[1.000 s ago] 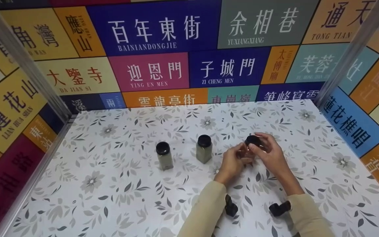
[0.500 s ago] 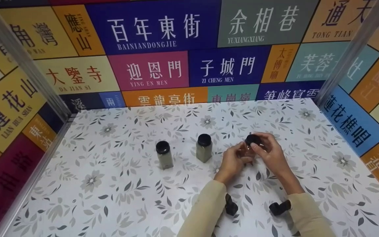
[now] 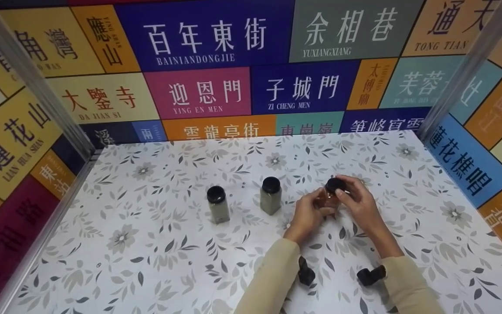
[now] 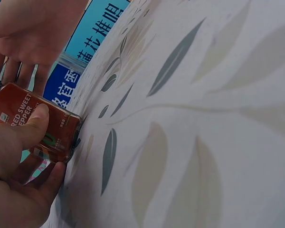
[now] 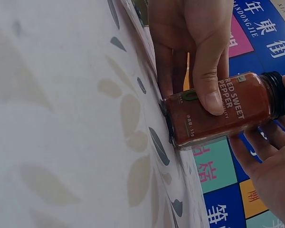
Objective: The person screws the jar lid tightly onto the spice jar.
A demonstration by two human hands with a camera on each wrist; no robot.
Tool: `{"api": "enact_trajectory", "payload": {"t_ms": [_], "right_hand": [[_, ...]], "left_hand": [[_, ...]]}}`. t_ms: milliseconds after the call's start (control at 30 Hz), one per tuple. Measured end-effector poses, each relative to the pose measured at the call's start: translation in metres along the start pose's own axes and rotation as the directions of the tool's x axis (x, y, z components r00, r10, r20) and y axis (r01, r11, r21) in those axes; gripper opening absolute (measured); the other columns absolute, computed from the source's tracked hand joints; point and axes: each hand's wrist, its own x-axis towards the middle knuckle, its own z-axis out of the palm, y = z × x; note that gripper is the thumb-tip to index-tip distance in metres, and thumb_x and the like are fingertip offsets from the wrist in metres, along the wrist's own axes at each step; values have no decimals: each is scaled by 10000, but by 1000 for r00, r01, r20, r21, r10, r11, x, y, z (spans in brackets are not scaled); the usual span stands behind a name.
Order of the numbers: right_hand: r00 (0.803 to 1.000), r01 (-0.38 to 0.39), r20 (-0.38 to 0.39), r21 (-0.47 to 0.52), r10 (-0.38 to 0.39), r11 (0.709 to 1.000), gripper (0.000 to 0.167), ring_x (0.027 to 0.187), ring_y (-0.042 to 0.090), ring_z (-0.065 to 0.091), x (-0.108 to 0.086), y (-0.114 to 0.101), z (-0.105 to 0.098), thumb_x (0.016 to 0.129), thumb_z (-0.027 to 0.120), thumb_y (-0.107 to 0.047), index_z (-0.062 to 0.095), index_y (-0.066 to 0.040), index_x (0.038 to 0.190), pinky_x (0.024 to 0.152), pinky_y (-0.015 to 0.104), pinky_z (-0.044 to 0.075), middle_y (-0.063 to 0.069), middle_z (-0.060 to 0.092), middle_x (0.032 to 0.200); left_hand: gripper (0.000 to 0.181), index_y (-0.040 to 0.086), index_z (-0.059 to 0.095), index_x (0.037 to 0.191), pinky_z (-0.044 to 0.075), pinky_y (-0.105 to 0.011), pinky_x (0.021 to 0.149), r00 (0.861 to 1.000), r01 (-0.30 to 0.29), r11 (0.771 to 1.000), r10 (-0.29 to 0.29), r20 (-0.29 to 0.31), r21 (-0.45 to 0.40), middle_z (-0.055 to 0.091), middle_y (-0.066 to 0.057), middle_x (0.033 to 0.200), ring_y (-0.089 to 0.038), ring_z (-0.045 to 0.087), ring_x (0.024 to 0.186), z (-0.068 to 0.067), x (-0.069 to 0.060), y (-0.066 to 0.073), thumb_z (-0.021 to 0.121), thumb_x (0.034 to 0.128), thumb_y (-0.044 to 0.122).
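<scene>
A glass spice jar (image 5: 204, 114) of red powder with a black lid (image 3: 334, 185) stands upright on the table. Its label reads "RED SWEET PEPPER" in both wrist views. My left hand (image 3: 310, 216) grips the jar's body, its thumb lying across the label. My right hand (image 3: 361, 205) holds the lid between thumb and fingers; in the right wrist view only part of this hand shows, at the right edge. To the left, two more black-lidded jars stand upright: a greenish jar (image 3: 270, 198) nearer the hands and another greenish jar (image 3: 219, 208) farther off.
The table (image 3: 168, 261) has a white covering printed with leaves and flowers. Colourful panels (image 3: 207, 93) with lettering rise at its back and sides. Black wrist devices, a left one (image 3: 306, 274) and a right one (image 3: 371, 275), are worn at the sleeves.
My right thumb has shifted rightward along the lid's rim, and more of the lid and the jar below shows. The left hand and the two greenish jars stay put.
</scene>
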Motion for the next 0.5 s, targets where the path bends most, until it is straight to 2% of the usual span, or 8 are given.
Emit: {"api": "enact_trajectory", "payload": {"t_ms": [200, 267, 400, 500], "right_hand": [[999, 6, -33, -9, -6, 1000, 404, 1165, -90, 573, -1, 2, 2, 961, 604, 15, 448, 103, 1324, 979, 114, 464, 226, 555, 1356], [1000, -3, -31, -10, 3, 1000, 423, 1170, -100, 565, -1, 2, 2, 961, 611, 7, 431, 103, 1331, 980, 112, 461, 222, 542, 1370], [1000, -26, -11, -17, 26, 1000, 475, 1155, -102, 569, -1, 1, 1, 983, 597, -40, 410, 40, 1413, 986, 95, 447, 269, 555, 1392], [1000, -24, 8, -22, 24, 999, 475, 1162, -91, 574, -1, 1, -1, 1002, 570, -68, 425, -12, 1451, 1009, 86, 429, 277, 565, 1391]], "left_hand": [[328, 40, 712, 1122, 535, -123, 716, 1000, -9, 1000, 9, -4, 2, 752, -89, 1016, -72, 685, 853, 1, 1, 0, 783, 805, -2], [336, 26, 707, 1134, 543, -125, 700, 1000, 3, 999, -3, -1, -35, 751, -96, 1020, -80, 695, 853, 2, 1, 0, 774, 809, -22], [349, 20, 702, 1152, 546, -132, 691, 1000, 11, 999, -11, -4, -40, 749, -99, 1012, -75, 687, 841, 2, 1, 0, 773, 812, -18], [399, 45, 702, 1188, 530, -128, 730, 1000, 8, 1000, -7, -19, 26, 753, -81, 1022, -47, 666, 849, 1, 0, 1, 797, 801, 28]]}}
